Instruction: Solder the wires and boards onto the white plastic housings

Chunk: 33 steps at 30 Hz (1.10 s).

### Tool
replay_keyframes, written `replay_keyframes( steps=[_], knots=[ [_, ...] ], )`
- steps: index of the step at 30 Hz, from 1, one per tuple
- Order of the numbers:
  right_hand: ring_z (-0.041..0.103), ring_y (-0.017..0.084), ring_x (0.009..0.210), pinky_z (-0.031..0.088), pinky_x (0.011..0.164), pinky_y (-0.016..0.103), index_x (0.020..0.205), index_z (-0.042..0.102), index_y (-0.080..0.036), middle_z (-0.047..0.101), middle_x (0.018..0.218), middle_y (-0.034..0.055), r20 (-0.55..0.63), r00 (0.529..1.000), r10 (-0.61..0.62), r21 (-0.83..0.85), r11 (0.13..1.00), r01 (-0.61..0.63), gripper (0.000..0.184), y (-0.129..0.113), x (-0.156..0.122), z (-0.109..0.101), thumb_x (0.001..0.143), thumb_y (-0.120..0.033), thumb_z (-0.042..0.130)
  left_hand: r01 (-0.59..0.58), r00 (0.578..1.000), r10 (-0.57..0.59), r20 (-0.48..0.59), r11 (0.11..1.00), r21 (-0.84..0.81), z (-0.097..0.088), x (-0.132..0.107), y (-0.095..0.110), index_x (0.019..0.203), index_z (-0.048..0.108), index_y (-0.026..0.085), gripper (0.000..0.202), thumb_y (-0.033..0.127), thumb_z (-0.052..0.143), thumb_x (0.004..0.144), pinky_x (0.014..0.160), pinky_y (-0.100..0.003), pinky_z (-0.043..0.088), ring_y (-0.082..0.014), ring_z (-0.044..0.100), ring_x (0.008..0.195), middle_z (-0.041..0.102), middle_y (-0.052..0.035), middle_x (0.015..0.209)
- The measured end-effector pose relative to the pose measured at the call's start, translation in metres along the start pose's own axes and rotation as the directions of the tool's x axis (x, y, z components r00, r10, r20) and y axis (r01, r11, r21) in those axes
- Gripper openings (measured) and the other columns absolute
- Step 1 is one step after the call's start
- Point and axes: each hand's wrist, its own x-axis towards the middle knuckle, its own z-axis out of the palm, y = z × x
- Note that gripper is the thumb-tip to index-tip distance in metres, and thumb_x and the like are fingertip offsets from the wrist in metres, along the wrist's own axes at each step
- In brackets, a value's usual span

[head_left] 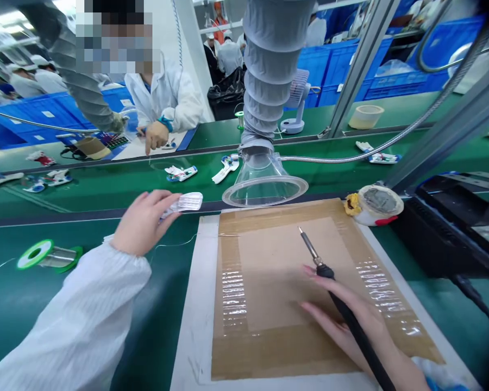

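My left hand point(143, 221) reaches forward past the mat's far left corner, fingers closed on a small white plastic part point(185, 203) held just above the green bench. A thin strand of solder wire runs from under that hand toward the mat. My right hand point(350, 326) rests on the taped cardboard work mat point(269, 304) and grips a black-handled soldering iron point(330, 277). The iron's metal tip points up and away over the middle of the mat.
A clear fume-extractor funnel point(264, 187) on a grey hose hangs over the mat's far edge. A green solder spool point(44, 255) lies at left, a tip-cleaning sponge stand point(377, 203) at right. Several white parts point(181, 172) ride the conveyor. A person point(163, 103) in white works opposite.
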Motion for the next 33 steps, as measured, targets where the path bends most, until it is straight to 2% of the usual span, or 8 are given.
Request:
replay_keyframes(
  steps=[4,7,9,12,16,20,28,33],
  knots=[
    [0.078,0.022,0.117,0.064,0.103,0.026,0.142,0.057,-0.024,0.079,0.131,0.0073,-0.131,0.990,0.052,-0.037,0.998,-0.057,0.042,-0.003,0.007,-0.002,0.102,-0.024,0.071,-0.428,0.877,0.454,-0.158,0.887,0.173,0.006,-0.043,0.077,0.128,0.069,0.022,0.032,0.019,0.049,0.102,0.114,-0.061,0.051,-0.0313,0.072,0.106,0.074,-0.0115,0.118],
    [0.080,0.023,0.112,0.066,0.099,0.028,0.141,0.058,-0.024,0.080,0.128,0.0071,-0.185,0.977,0.107,-0.070,0.990,-0.122,0.041,-0.002,0.007,-0.003,0.102,-0.029,0.071,-0.553,0.830,0.555,-0.049,0.832,0.040,0.045,-0.070,0.146,0.122,0.067,0.015,0.024,0.010,0.058,0.100,0.109,-0.053,0.058,-0.0258,0.074,0.094,0.076,-0.0087,0.106],
    [0.081,0.025,0.111,0.068,0.097,0.032,0.140,0.059,-0.025,0.080,0.129,0.0074,-0.186,0.971,0.148,-0.090,0.982,-0.167,0.039,0.001,0.005,-0.005,0.103,-0.035,0.069,-0.583,0.812,0.573,-0.115,0.806,-0.101,0.063,-0.075,0.170,0.122,0.067,0.013,0.023,0.023,0.066,0.102,0.098,-0.047,0.064,-0.0265,0.075,0.097,0.076,-0.0109,0.110],
    [0.080,0.027,0.115,0.069,0.096,0.035,0.143,0.058,-0.025,0.077,0.135,0.0083,-0.110,0.976,0.188,-0.105,0.974,-0.200,0.045,0.008,-0.001,-0.009,0.103,-0.042,0.068,-0.542,0.838,0.491,-0.239,0.801,-0.254,0.068,-0.062,0.158,0.124,0.068,0.018,0.023,0.031,0.060,0.108,0.092,-0.037,0.065,-0.0224,0.074,0.106,0.075,-0.0104,0.117],
    [0.075,0.032,0.125,0.070,0.096,0.040,0.153,0.053,-0.026,0.072,0.144,0.0098,0.108,0.984,0.145,-0.128,0.983,-0.131,0.065,0.012,-0.015,-0.012,0.098,-0.054,0.072,-0.354,0.918,0.300,-0.259,0.915,-0.192,0.072,-0.039,0.099,0.112,0.075,0.019,0.020,0.021,0.056,0.107,0.089,-0.040,0.066,-0.0236,0.074,0.106,0.076,-0.0108,0.113],
    [0.075,0.032,0.125,0.070,0.097,0.043,0.150,0.057,-0.028,0.072,0.144,0.0083,0.180,0.964,0.198,-0.186,0.969,-0.164,0.052,0.013,-0.025,-0.009,0.104,-0.052,0.064,-0.301,0.935,0.246,-0.254,0.931,-0.205,0.093,-0.034,0.067,0.094,0.075,0.019,0.020,0.017,0.058,0.104,0.085,-0.035,0.066,-0.0208,0.076,0.097,0.079,-0.0065,0.102],
    [0.074,0.029,0.127,0.066,0.106,0.040,0.154,0.051,-0.031,0.068,0.149,0.0085,0.198,0.956,0.216,-0.058,0.976,-0.209,0.053,0.023,-0.007,-0.002,0.104,-0.030,0.068,-0.384,0.880,0.183,-0.438,0.817,-0.431,0.079,-0.050,0.102,0.104,0.072,0.019,0.011,0.016,0.061,0.104,0.086,-0.031,0.061,-0.0173,0.071,0.091,0.075,-0.0053,0.095],
    [0.068,0.028,0.136,0.062,0.112,0.042,0.155,0.049,-0.031,0.066,0.153,0.0087,0.242,0.944,0.225,0.071,0.966,-0.249,0.060,0.021,0.006,0.003,0.100,-0.025,0.072,-0.502,0.839,0.289,-0.461,0.738,-0.451,0.080,-0.066,0.132,0.106,0.071,0.022,0.016,0.008,0.066,0.100,0.116,-0.049,0.054,-0.0131,0.066,0.082,0.068,0.0009,0.090]
  ],
)
